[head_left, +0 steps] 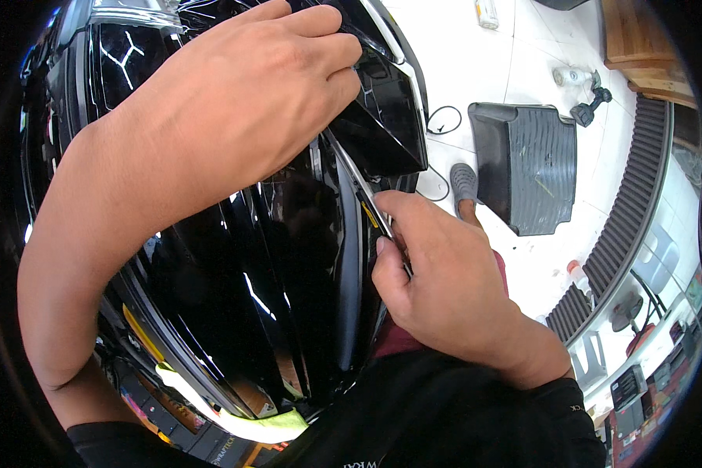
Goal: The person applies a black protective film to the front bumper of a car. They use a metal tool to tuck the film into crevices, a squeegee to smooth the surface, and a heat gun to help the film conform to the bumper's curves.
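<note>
Head view: right hand (448,281) pinches a thin strip (358,178) along the glossy black panel (218,257); left hand's (288,70) fingertips hidden, can't tell grip. Risk: a slip or sideways pull could scratch gloss or bend it. Angular black housing (382,140) crowds the strip's far end; cable (446,108), floor mat (534,168) beyond.

1 narrow, straight strip (356,175), silvery grey with a small yellow patch toward its lower end, slants from upper left to lower right, that end pinched in the right hand (448,269). Left of it, the car's glossy black bodywork (218,253) curves away, streaked with bright reflections.
</note>
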The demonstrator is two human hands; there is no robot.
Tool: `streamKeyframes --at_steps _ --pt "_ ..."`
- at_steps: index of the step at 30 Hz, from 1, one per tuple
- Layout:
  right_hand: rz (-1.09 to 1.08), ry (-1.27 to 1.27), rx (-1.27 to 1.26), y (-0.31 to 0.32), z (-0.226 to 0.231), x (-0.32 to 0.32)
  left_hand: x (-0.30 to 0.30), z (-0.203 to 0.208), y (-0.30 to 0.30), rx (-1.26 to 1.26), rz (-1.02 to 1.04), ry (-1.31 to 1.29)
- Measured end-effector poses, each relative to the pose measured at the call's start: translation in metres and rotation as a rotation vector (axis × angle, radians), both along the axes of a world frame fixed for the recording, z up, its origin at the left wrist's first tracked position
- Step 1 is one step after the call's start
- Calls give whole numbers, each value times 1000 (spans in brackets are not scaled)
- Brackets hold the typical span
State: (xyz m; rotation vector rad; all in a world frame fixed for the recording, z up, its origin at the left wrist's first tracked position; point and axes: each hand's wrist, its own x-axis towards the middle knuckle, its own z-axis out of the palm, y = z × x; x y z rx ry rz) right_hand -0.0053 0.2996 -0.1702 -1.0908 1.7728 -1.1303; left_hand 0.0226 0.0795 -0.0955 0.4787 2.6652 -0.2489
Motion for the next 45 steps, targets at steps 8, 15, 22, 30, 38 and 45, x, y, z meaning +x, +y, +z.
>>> streamKeyframes --at_steps 8,15,22,30,38,45 --pt "-16 65 -4 -2 0 9 0 5 0 -16 -73 7" --pt "9 7 22 -2 4 10 -2 -1 -8 132 -27 26" --pt "22 98 -11 -4 6 13 2 -4 -12 192 77 -10" --pt "3 133 -23 -8 6 14 -17 22 -19 46 -92 -276" --pt "50 168 -46 0 2 17 -13 26 -18 92 -31 -283" --pt "-24 123 -36 0 1 22 -9 27 -15 52 -108 -191"
